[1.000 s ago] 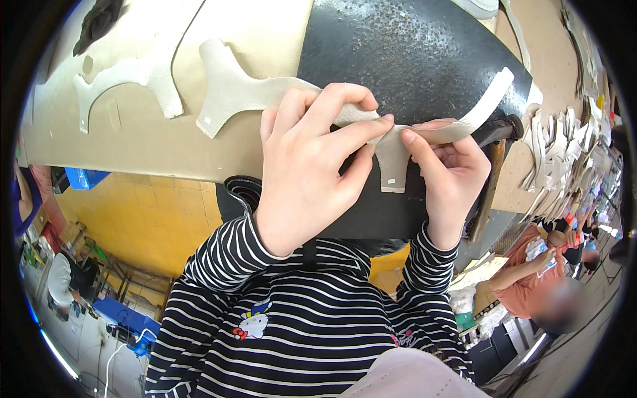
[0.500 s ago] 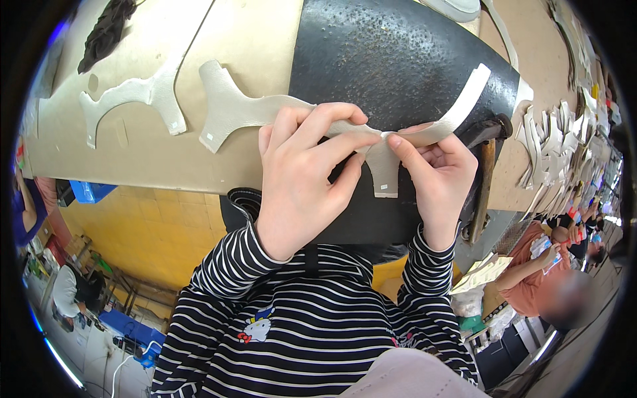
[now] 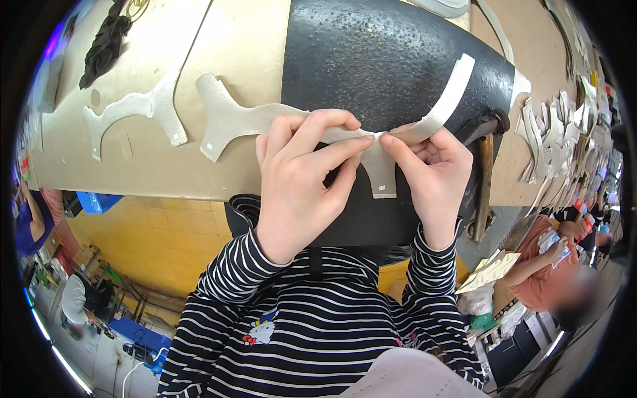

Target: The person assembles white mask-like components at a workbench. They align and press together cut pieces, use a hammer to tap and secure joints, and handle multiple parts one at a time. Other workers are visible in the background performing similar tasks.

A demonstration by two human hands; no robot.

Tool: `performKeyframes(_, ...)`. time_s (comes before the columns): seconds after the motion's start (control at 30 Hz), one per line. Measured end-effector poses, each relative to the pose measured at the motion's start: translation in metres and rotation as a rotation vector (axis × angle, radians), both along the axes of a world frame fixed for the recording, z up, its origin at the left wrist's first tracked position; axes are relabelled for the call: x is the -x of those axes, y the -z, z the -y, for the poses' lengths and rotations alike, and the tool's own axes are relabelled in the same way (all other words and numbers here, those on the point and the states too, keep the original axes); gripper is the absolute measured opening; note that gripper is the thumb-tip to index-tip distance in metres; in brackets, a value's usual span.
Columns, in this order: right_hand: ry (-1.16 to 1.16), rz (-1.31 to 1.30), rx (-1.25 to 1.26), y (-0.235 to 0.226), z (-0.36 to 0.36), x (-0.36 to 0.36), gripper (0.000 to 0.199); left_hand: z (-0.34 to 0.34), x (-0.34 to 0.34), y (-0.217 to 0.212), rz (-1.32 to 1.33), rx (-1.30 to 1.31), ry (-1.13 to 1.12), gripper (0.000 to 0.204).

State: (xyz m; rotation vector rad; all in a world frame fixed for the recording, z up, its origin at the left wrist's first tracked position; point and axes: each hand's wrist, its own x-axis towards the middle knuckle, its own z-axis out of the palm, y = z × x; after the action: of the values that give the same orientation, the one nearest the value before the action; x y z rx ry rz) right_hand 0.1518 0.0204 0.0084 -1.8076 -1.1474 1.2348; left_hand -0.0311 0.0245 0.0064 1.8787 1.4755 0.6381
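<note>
A long, pale grey branching piece of leather-like material point(image 3: 232, 116) stretches across the worktop, with forked ends at its left. My left hand point(image 3: 305, 182) pinches its middle between thumb and fingertips. Close beside it, my right hand point(image 3: 431, 176) grips the same piece, thumb on the near face and fingers curled behind. Between the two hands a short tab with a small white label hangs toward me. The strip's right arm rises, curved, beyond my right hand. Under the hands lies a black, pitted board point(image 3: 371, 53). My fingers partly hide the join.
Another pale branching piece point(image 3: 136, 103) lies on the beige table at left, near a dark cloth point(image 3: 106, 50). A wooden-handled tool point(image 3: 486, 179) rests right of my right hand. Many cut pieces point(image 3: 554, 136) are heaped at far right. A person in an orange-pink top point(image 3: 534, 259) is at lower right.
Both hands keep their pinch on the piece, fingertips almost unmoved. The strip's raised right arm has shifted slightly left and down, and the whole view has shifted a little.
</note>
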Motion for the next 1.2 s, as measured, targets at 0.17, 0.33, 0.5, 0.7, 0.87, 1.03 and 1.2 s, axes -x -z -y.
performKeyframes(0.17,-0.012,0.032,0.005,-0.001,-0.001,0.001,0.014,0.000,0.000,0.000,-0.002,-0.002,0.000,0.029)
performKeyframes(0.33,-0.012,0.052,0.001,-0.002,-0.002,0.003,0.013,0.003,0.002,0.001,-0.048,-0.062,0.048,0.031)
performKeyframes(0.5,0.019,0.148,-0.062,0.003,-0.006,0.010,0.016,0.016,0.000,0.000,-0.228,-0.202,0.128,0.043)
performKeyframes(0.7,-0.067,0.428,-0.195,-0.005,-0.006,0.012,0.029,0.033,0.007,-0.005,-0.383,-0.270,0.234,0.043)
performKeyframes(0.87,0.016,0.420,-0.274,-0.003,-0.004,0.010,0.063,0.037,0.005,-0.006,-0.455,-0.314,0.274,0.036)
performKeyframes(1.03,0.117,0.541,-0.422,-0.006,0.013,-0.023,0.059,0.031,0.003,-0.007,-0.398,-0.295,0.315,0.024)
performKeyframes(1.2,0.140,0.740,-0.353,-0.011,0.040,-0.068,0.045,0.035,0.001,-0.009,-0.439,-0.322,0.326,0.024)
